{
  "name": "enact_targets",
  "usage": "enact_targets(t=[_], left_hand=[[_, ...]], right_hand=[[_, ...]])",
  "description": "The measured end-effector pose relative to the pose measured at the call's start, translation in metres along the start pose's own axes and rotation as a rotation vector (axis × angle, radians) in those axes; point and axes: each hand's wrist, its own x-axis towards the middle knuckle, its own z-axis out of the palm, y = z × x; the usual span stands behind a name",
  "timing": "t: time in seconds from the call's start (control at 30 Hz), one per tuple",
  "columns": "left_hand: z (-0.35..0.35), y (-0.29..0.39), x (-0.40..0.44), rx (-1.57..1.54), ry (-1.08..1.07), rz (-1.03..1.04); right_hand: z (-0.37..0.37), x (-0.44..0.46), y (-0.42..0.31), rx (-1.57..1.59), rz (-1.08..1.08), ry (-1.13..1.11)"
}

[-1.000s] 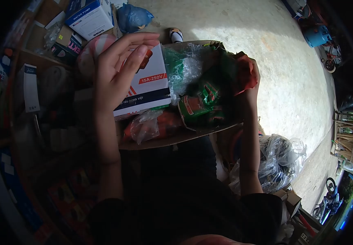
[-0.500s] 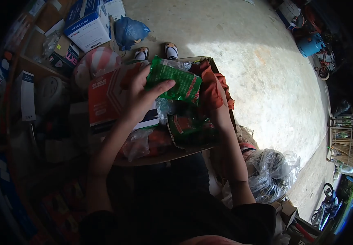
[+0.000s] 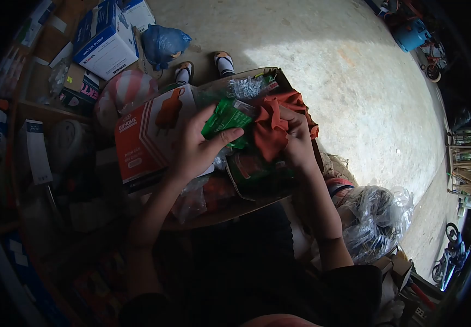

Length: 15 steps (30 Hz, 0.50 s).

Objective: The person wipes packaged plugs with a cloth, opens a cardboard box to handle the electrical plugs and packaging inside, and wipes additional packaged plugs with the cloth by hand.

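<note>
My left hand (image 3: 196, 146) is closed around a shiny green plastic packet (image 3: 225, 119), its thumb lying across the front. My right hand (image 3: 298, 143) grips a crumpled rust-red cloth (image 3: 271, 124) right beside the packet's right end. I cannot tell whether cloth and packet touch. Both hands are over an open cardboard box (image 3: 230, 219) that holds clear plastic wrapping (image 3: 249, 86) and a dark green package (image 3: 256, 168). A red and white appliance box (image 3: 144, 143) with an orange picture stands by my left hand.
A person's sandalled feet (image 3: 224, 63) are beyond the cardboard box. Around them are a blue plastic bag (image 3: 164, 44) and a water pump box (image 3: 106, 41). Clear plastic bundles (image 3: 374, 220) lie at right, and a blue gas cylinder (image 3: 411, 35) stands far right.
The green packet has turned and shows less of its printed face. My right hand has lifted the cloth, and its fingers now show on it. The whole view has shifted slightly.
</note>
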Motion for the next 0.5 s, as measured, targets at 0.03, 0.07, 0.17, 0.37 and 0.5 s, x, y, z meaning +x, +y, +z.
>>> enact_targets(t=[0.03, 0.07, 0.17, 0.37, 0.5], left_hand=[[0.000, 0.001, 0.000, 0.020, -0.033, 0.013], [0.001, 0.003, 0.000, 0.041, -0.064, 0.028], [0.002, 0.004, -0.002, 0.141, -0.147, 0.085], [0.001, 0.004, -0.001, 0.199, -0.168, 0.098], [0.004, 0.005, -0.001, 0.184, -0.161, 0.113]], right_hand=[[0.001, -0.001, -0.003, -0.003, -0.003, 0.001], [0.003, -0.002, -0.006, -0.041, -0.022, -0.008], [0.003, -0.005, -0.009, -0.020, -0.021, -0.009], [0.004, -0.013, -0.017, 0.155, 0.213, 0.119], [-0.006, -0.011, -0.013, 0.225, 0.213, -0.050]])
